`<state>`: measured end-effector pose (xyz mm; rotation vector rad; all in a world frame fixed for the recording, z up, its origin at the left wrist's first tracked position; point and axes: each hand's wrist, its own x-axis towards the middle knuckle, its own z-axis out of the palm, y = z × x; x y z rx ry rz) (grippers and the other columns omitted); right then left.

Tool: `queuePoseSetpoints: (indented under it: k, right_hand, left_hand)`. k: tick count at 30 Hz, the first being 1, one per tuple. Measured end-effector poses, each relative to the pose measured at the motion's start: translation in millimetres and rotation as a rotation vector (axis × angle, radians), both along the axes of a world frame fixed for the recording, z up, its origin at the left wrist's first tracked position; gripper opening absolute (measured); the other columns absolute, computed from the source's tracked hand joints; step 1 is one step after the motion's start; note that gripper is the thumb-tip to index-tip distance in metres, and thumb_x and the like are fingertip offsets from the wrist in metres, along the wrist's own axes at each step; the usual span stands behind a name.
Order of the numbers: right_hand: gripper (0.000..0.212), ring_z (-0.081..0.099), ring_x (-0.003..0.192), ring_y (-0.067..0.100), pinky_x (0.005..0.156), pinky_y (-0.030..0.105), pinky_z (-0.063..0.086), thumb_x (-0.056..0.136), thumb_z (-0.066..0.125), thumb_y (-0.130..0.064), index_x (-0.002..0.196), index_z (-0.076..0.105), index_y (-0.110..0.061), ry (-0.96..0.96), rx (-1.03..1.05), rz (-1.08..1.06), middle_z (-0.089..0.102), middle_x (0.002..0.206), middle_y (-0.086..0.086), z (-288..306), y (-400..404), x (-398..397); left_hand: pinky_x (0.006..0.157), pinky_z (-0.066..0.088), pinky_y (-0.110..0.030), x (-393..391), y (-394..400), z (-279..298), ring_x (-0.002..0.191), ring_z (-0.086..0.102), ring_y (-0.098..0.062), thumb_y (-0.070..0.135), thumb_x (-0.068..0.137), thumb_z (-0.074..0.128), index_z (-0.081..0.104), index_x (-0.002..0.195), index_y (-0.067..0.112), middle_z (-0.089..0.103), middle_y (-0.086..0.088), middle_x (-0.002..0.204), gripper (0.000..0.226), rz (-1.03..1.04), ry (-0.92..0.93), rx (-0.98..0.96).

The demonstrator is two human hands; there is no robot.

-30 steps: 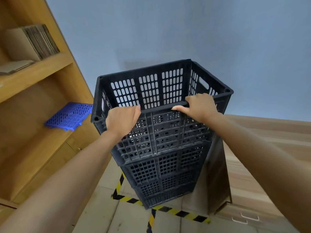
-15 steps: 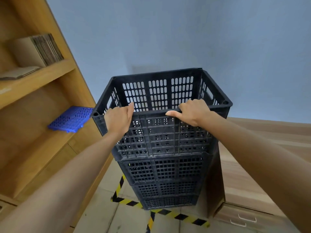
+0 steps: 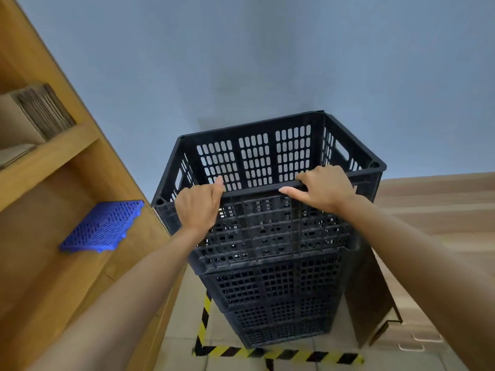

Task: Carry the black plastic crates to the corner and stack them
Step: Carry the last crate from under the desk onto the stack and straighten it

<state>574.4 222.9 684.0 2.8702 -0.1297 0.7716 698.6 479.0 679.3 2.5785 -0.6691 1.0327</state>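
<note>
- We face a grey wall (image 3: 267, 62), with a wooden shelf unit (image 3: 53, 162) on our left and a wooden cabinet (image 3: 442, 210) on our right.
- Between them, in the corner, the stack (image 3: 276, 290) of black crates rises from a floor (image 3: 184, 303) marked with striped tape (image 3: 281, 353).
- The top crate (image 3: 257, 162) sits on that stack, open side up, its long near rim running left to right straight across in front of us; it looks seated level, though we cannot tell if it has fully nested.
- A dark panel (image 3: 367, 295) leans just beside the stack's right side.
- A blue grid (image 3: 104, 226) lies on a lower shelf.
- Our right hand (image 3: 324, 191) curls its fingers over the near rim, thumb stretched along the outside.
- Our left hand (image 3: 199, 204) lies against the crate's outer face just below the rim, thumb up; we cannot tell whether the fingers grip.
- Both hands are equally near, so we judge letting go to be what remains.
</note>
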Motion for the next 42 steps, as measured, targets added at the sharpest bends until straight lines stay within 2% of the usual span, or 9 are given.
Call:
queuePoseSetpoints:
  k: [3, 7, 10, 15, 21, 26, 30, 36, 42]
  right_hand:
    - [0.07, 0.032, 0.036, 0.006, 0.043, 0.02, 0.017, 0.082, 0.008, -0.084, 0.053, 0.032, -0.025, -0.018, -0.005, -0.036, 0.035, 0.041, -0.009, 1, 17, 10]
    - [0.064, 0.039, 0.038, 0.009, 0.04, 0.02, 0.024, 0.083, 0.02, -0.081, 0.069, 0.044, -0.023, 0.008, -0.065, -0.035, 0.04, 0.045, -0.009, -3, 33, 29]
    - [0.061, 0.046, 0.04, 0.01, 0.039, 0.019, 0.024, 0.084, 0.023, -0.078, 0.077, 0.049, -0.023, 0.004, -0.089, -0.024, 0.049, 0.049, -0.009, -5, 38, 41]
    - [0.057, 0.041, 0.039, 0.004, 0.037, 0.018, 0.024, 0.086, 0.021, -0.078, 0.076, 0.042, -0.026, -0.016, -0.102, -0.018, 0.047, 0.051, -0.011, 0, 32, 59]
    - [0.057, 0.044, 0.038, 0.006, 0.038, 0.017, 0.022, 0.086, 0.02, -0.078, 0.076, 0.04, -0.026, 0.003, -0.118, 0.015, 0.049, 0.051, -0.009, 4, 18, 71]
    - [0.055, 0.045, 0.038, 0.008, 0.038, 0.017, 0.027, 0.086, 0.023, -0.077, 0.077, 0.038, -0.025, 0.025, -0.122, 0.078, 0.049, 0.05, -0.008, 6, 0, 78]
    - [0.054, 0.041, 0.036, 0.006, 0.037, 0.016, 0.021, 0.086, 0.023, -0.079, 0.078, 0.035, -0.027, 0.048, -0.144, 0.117, 0.046, 0.048, -0.008, 6, -25, 78]
    - [0.061, 0.046, 0.038, 0.005, 0.036, 0.018, 0.036, 0.084, 0.021, -0.082, 0.081, 0.047, -0.027, 0.07, -0.143, 0.178, 0.049, 0.05, -0.01, 4, -71, 84]
    - [0.057, 0.033, 0.033, 0.001, 0.037, 0.014, 0.021, 0.083, 0.024, -0.083, 0.071, 0.034, -0.028, 0.031, -0.135, 0.208, 0.033, 0.043, -0.013, 6, -94, 86]
  left_hand:
    - [0.043, 0.016, -0.02, 27, 8, 0, 0.034, 0.014, -0.005, 0.046, 0.101, 0.028, 0.014, 0.04, 0.022, 0.011, 0.011, 0.037, 0.066, -0.036, 0.001, 0.003]
    - [0.046, 0.009, -0.017, 60, 19, 1, 0.035, 0.012, -0.002, 0.036, 0.098, 0.032, 0.012, 0.041, 0.023, 0.009, 0.012, 0.036, 0.062, -0.101, -0.021, 0.013]
    - [0.045, 0.014, -0.018, 81, 23, 0, 0.034, 0.015, -0.005, 0.033, 0.095, 0.03, 0.014, 0.04, 0.023, 0.012, 0.012, 0.036, 0.059, -0.127, -0.007, 0.003]
    - [0.046, 0.029, -0.026, 102, 14, 2, 0.034, 0.032, -0.018, 0.032, 0.094, 0.026, 0.021, 0.039, 0.02, 0.024, 0.005, 0.034, 0.057, -0.147, 0.037, 0.016]
    - [0.055, 0.038, -0.028, 110, 6, 4, 0.033, 0.02, -0.008, 0.03, 0.095, 0.027, 0.023, 0.038, 0.021, 0.021, 0.009, 0.034, 0.058, -0.172, 0.068, -0.026]
    - [0.069, 0.046, -0.035, 105, -2, 4, 0.034, 0.029, -0.016, 0.028, 0.096, 0.028, 0.03, 0.038, 0.016, 0.033, 0.0, 0.034, 0.059, -0.142, 0.102, -0.017]
    - [0.063, 0.043, -0.033, 87, -17, 3, 0.036, 0.026, -0.014, 0.025, 0.097, 0.034, 0.028, 0.04, 0.018, 0.027, 0.004, 0.037, 0.058, -0.108, 0.097, 0.0]
    - [0.054, 0.035, -0.03, 62, -46, 2, 0.036, 0.028, -0.017, 0.023, 0.094, 0.036, 0.035, 0.04, 0.016, 0.032, 0.001, 0.036, 0.055, -0.056, 0.129, 0.057]
    - [0.054, 0.035, -0.031, 48, -67, 2, 0.039, 0.027, -0.016, 0.025, 0.095, 0.031, 0.041, 0.044, 0.017, 0.03, 0.003, 0.04, 0.052, -0.003, 0.164, 0.107]
